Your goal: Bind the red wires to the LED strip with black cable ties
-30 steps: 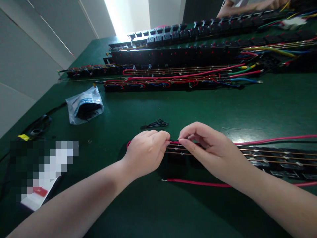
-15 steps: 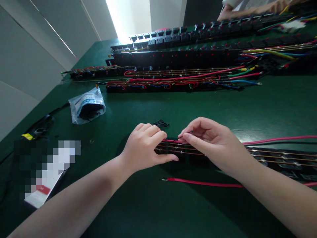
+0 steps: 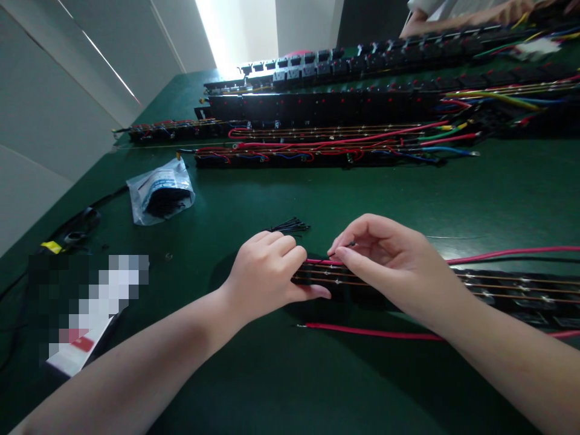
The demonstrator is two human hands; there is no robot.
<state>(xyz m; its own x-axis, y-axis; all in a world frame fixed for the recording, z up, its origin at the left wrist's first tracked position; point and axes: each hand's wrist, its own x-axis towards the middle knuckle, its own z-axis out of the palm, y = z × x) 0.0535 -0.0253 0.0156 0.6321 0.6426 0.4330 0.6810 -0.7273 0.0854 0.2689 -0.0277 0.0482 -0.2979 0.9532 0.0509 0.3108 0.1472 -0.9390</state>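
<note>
A long black strip (image 3: 507,281) with thin copper-coloured bars lies across the table in front of me. My left hand (image 3: 267,269) wraps over its left part, the thumb stretched along the near side. Close by on the right, my right hand (image 3: 394,257) pinches a thin black cable tie (image 3: 352,244) between thumb and forefinger, just above a red wire (image 3: 319,262) running along the strip's far edge. Whether the tie loops around that wire is hard to see. Just beyond my left hand lies a small pile of black cable ties (image 3: 290,226).
A loose red wire (image 3: 371,332) lies nearer to me. Left of my hands are a plastic bag (image 3: 162,193) of black ties and a partly blurred box (image 3: 75,356). Several wired strips (image 3: 326,109) fill the back, where another person's arm (image 3: 475,21) rests.
My left hand has shifted slightly right and towards me along the strip. My right hand has hardly moved and keeps its pinch on the cable tie.
</note>
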